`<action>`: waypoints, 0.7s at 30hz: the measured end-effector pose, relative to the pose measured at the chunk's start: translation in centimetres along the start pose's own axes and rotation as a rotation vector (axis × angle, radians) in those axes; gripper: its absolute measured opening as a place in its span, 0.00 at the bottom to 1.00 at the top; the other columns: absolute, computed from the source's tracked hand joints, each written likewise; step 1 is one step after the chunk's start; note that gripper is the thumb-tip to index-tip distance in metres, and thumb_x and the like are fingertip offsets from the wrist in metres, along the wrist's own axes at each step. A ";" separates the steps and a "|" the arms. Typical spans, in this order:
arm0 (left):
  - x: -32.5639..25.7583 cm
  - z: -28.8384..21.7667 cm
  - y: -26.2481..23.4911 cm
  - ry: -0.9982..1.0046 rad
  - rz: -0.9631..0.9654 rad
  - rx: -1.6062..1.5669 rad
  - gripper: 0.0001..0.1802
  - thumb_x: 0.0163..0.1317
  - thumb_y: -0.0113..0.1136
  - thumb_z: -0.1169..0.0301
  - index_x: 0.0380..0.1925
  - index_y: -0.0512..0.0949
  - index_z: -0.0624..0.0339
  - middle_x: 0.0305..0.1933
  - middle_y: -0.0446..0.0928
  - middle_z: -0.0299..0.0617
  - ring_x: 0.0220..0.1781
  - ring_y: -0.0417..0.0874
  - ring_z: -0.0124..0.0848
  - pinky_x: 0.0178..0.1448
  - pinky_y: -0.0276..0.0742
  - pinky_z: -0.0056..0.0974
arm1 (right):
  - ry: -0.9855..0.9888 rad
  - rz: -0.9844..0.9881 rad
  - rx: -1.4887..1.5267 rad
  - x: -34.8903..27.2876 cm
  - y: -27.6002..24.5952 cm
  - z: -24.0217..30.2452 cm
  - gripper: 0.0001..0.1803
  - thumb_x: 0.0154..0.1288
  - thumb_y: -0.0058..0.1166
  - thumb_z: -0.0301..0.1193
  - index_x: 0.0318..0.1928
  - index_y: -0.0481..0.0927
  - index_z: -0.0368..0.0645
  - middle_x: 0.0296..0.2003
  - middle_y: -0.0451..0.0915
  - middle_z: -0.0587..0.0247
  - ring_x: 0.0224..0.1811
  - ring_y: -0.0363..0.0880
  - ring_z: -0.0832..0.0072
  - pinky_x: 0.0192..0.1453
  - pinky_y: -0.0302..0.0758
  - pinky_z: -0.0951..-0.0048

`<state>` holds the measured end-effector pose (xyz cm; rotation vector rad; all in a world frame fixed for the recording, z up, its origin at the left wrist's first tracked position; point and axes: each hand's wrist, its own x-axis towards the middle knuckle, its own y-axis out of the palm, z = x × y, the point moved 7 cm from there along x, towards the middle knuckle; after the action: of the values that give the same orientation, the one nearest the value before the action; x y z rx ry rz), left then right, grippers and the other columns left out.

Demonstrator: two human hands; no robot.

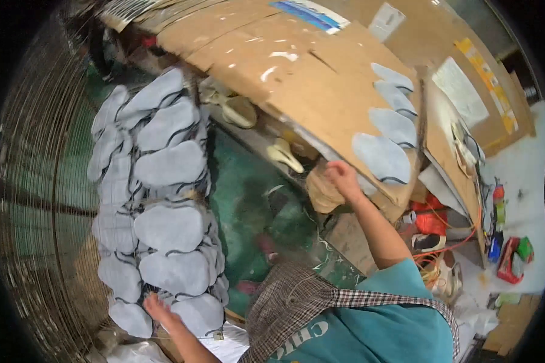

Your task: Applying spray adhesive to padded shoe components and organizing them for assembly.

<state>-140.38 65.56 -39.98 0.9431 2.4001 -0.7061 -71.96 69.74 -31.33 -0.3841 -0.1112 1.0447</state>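
Note:
Grey insole-shaped pieces [169, 230] with dark edges are stacked in overlapping rows at my left. My left hand [159, 308] reaches in among the nearest of them, thumb apart from the fingers; nothing shows in it, and its fingertips are blurred. Over the front edge of a cardboard-covered table [303, 78] is my right hand [343, 178], its fingers curled in with nothing visible between them. Several more grey pieces [381, 157] lie in an overlapping row at the table's right end, beyond my right hand.
Thin metal rods [42, 181] form a rack along the far left. Under the table edge sit cream shoe-shaped items [284, 155] and a brown bag [324, 189]. Orange cords [433, 257], shoes [445, 275] and red bags [430, 215] crowd the right side. The floor [242, 181] is green.

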 end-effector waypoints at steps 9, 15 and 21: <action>-31.6 -0.5 34.3 0.855 0.784 0.423 0.11 0.47 0.60 0.73 0.33 0.76 0.59 0.30 0.74 0.36 0.36 0.72 0.33 0.45 0.67 0.37 | 0.215 -0.941 -0.101 1.0 -41.3 -11.7 0.16 0.52 0.57 0.36 0.35 0.76 0.36 0.32 0.77 0.60 0.33 0.74 0.75 0.39 0.71 0.74; -60.8 7.6 49.7 1.453 1.434 0.388 0.20 0.37 0.64 0.67 0.33 0.73 0.56 0.34 0.72 0.44 0.40 0.70 0.44 0.42 0.66 0.45 | 0.712 -0.769 0.630 7.3 -42.2 -20.4 0.17 0.54 0.55 0.37 0.38 0.68 0.39 0.31 0.69 0.62 0.24 0.72 0.69 0.29 0.77 0.69; -64.9 13.9 55.8 1.377 1.693 0.740 0.22 0.37 0.61 0.71 0.37 0.72 0.58 0.40 0.69 0.44 0.44 0.69 0.44 0.45 0.66 0.43 | 0.521 -0.728 0.819 9.6 -41.7 -17.0 0.08 0.54 0.52 0.27 0.35 0.68 0.42 0.30 0.70 0.62 0.29 0.70 0.71 0.34 0.76 0.65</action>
<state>-54.54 61.26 -28.99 3.7080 0.6975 -0.0704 -28.32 55.15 -32.92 0.1487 0.5956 0.1890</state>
